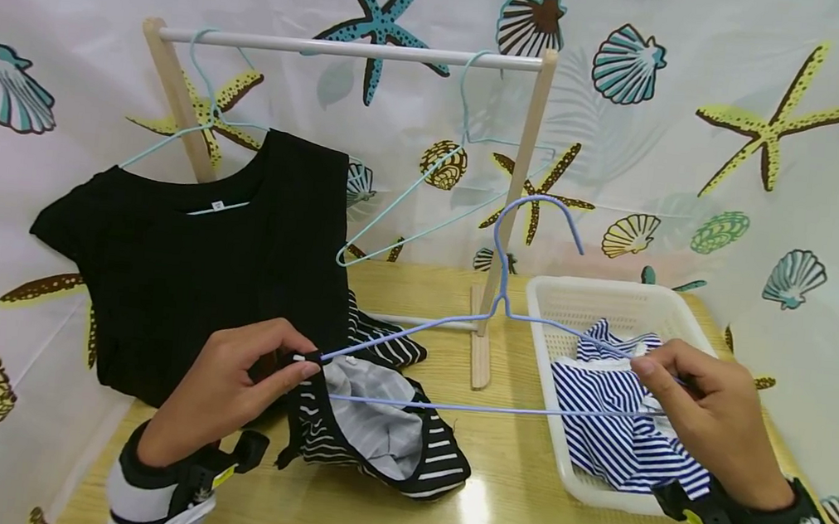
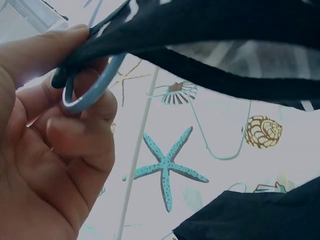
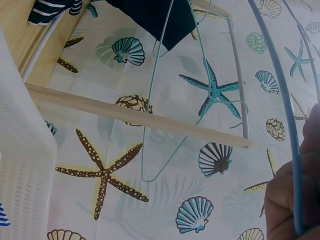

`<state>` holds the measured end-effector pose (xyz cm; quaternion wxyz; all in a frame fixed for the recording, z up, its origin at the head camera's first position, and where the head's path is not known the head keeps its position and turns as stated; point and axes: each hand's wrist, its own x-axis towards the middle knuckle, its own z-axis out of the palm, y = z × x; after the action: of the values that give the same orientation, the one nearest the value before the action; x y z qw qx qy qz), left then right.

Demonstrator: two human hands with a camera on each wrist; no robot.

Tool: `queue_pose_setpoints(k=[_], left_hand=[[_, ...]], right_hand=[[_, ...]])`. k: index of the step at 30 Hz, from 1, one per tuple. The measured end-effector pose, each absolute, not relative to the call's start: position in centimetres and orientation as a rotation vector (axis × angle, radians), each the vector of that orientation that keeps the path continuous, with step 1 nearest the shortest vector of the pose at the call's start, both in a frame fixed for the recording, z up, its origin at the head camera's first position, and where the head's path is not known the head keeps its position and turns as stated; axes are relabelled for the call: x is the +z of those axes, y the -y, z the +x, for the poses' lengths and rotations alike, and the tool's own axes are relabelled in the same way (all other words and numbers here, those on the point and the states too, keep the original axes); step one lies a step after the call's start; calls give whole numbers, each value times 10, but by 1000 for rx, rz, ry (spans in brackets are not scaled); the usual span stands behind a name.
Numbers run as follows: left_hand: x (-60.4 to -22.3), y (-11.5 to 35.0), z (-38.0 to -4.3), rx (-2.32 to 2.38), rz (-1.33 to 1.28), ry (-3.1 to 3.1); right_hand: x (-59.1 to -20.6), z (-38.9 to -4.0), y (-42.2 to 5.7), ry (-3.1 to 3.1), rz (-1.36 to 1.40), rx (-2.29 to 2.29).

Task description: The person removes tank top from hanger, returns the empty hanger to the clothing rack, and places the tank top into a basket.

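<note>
Left hand (image 1: 232, 383) pinches black-and-white striped cloth garment (image 1: 441, 466), likely light, limp, best held by its edge, plus stiff-looking thin blue triangular hanger (image 1: 502, 297); right hand (image 1: 709, 412) grips hanger, lower right.

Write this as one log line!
left hand: pinches black striped garment, blue hanger; right hand: grips blue hanger; black top: hung on rack

left hand (image 1: 217, 382): fingers (image 2: 75, 137) pinching | right hand (image 1: 724, 413): fingers curled, pinching | wrists well apart
</note>
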<state>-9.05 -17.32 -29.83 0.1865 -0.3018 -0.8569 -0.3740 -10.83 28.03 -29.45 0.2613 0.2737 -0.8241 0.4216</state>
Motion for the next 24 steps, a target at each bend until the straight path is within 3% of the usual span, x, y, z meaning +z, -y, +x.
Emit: queue_pose_setpoints(k=[24], left_hand=[[-271,154,-74,-1064,-1025,2294]], right_hand=[[-283,-92,-311,2229,599,1030]])
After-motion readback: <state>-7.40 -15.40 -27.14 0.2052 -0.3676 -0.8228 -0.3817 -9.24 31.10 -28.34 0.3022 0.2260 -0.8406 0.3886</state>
